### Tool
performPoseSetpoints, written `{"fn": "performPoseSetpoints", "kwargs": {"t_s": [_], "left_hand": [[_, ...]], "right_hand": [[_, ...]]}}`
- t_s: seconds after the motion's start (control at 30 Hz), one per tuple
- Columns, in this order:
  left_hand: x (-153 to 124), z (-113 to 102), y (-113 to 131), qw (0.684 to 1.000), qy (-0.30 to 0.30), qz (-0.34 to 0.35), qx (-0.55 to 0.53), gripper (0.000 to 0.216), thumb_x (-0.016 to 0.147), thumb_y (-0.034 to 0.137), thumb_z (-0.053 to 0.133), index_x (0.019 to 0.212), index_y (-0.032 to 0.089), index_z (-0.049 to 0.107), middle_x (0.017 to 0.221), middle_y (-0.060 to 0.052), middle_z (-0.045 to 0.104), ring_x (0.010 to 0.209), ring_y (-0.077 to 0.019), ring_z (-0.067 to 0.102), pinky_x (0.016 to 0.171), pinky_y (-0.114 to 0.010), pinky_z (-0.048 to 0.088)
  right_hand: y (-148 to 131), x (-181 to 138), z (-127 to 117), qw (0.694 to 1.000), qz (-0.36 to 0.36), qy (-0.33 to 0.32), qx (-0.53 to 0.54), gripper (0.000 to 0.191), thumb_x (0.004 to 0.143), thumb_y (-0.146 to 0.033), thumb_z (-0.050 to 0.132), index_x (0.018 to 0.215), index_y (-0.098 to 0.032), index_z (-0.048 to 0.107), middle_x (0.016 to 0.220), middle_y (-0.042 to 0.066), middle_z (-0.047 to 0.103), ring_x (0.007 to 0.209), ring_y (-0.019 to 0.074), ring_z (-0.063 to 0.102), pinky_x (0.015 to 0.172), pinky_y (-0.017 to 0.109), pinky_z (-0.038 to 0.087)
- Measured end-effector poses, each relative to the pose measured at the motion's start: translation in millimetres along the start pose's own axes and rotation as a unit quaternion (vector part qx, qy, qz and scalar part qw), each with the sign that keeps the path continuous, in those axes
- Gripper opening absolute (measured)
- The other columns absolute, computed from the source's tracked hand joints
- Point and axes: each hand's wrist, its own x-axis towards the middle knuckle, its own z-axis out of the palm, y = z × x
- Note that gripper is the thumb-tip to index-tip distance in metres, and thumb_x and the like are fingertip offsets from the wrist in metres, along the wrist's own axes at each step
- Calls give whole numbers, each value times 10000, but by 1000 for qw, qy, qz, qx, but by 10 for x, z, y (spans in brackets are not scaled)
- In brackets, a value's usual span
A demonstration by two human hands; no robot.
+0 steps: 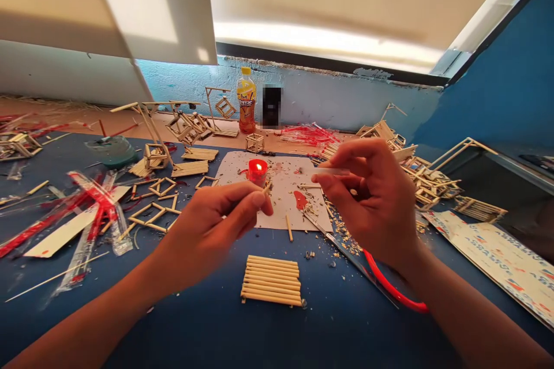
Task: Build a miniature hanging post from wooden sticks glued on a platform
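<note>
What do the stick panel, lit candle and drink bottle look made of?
Panel: probably bare wood, matte; pale tan sticks.
Candle: seemingly red wax, translucent; it glows around the flame.
Bottle: likely clear plastic, glossy; amber colour shows through.

Looks like a makeshift craft corner to me, though home or classroom, I can't tell. The blue tabletop [194, 323] is strewn with little stick builds [271, 281], wood scraps [341, 232] and a lit candle [258, 174], plus there's a drink bottle [246, 105] by the painted wall [511, 63].
</note>
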Motion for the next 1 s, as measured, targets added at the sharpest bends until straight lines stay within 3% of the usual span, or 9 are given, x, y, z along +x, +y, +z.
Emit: {"fn": "performPoseSetpoints", "kwargs": {"t_s": [0.13, 0.27, 0.43, 0.57, 0.67, 0.73, 0.87, 0.93, 1.0], "left_hand": [[141, -129, -84, 985, 40, -44, 161, 367, 1042, 439, 510, 837, 194, 689, 575, 60, 453, 507, -114, 392, 472, -230, 311], [227, -207, -168, 949, 48, -66, 303, 355, 1023, 384, 511, 770, 200, 679, 576, 27, 569, 518, -143, 489, 531, -259, 349], [219, -253, -154, 931, 94, -64, 348, 317, 998, 366, 524, 807, 204, 718, 532, 27, 544, 482, -157, 469, 505, -279, 286], [141, -234, -86, 948, 125, -19, 293, 319, 1024, 383, 513, 849, 201, 708, 509, 60, 472, 453, -125, 408, 488, -270, 297], [77, -192, -47, 969, 135, 3, 205, 308, 1043, 373, 520, 865, 198, 701, 558, 59, 471, 481, -108, 402, 463, -252, 289], [44, -147, -28, 983, 123, 11, 138, 292, 1057, 343, 513, 882, 197, 696, 580, 63, 461, 497, -98, 398, 456, -232, 290], [-7, -21, -5, 997, 71, 13, -9, 292, 1077, 362, 508, 919, 198, 691, 601, 64, 494, 495, -86, 424, 446, -206, 311], [-32, 39, 2, 997, 47, 6, -59, 296, 1083, 399, 513, 947, 205, 690, 611, 63, 519, 497, -83, 449, 452, -194, 335], [-55, 83, 8, 997, 28, 4, -76, 287, 1086, 400, 520, 956, 208, 689, 605, 67, 531, 498, -77, 454, 460, -179, 350]], "right_hand": [[255, 266, 121, 991, 15, -89, -97, 145, 989, -223, 625, 1075, -270, 518, 1025, 7, 684, 778, 153, 736, 564, 269, 518], [654, 467, 323, 979, 23, -131, -155, 113, 992, -205, 598, 1091, -220, 547, 1068, 90, 744, 1026, 251, 739, 784, 358, 552], [1102, 506, 392, 953, 65, -199, -219, 147, 1007, -235, 637, 1134, -161, 642, 1077, 104, 741, 1034, 269, 709, 947, 477, 544], [1229, 461, 271, 935, 104, -257, -219, 267, 999, -334, 695, 1216, -181, 671, 1163, 72, 714, 1040, 244, 698, 955, 480, 570], [1142, 445, 148, 939, 117, -266, -183, 360, 948, -203, 703, 1300, -162, 640, 1237, 148, 691, 1111, 271, 665, 1008, 473, 536], [992, 429, 68, 949, 119, -251, -149, 327, 981, -158, 593, 1304, -121, 630, 1191, 176, 689, 1089, 266, 651, 995, 453, 524], [539, 295, -61, 965, 110, -232, -49, 388, 1116, -301, 351, 1370, -149, 602, 922, 57, 668, 789, 176, 616, 711, 327, 538], [315, 181, -96, 972, 110, -208, 21, 409, 1118, -377, 419, 1451, -212, 590, 794, -12, 564, 663, 148, 523, 574, 279, 445], [152, 67, -100, 970, 104, -197, 95, 410, 1112, -380, 463, 1489, -273, 588, 783, -25, 518, 655, 145, 485, 566, 279, 414]]}}
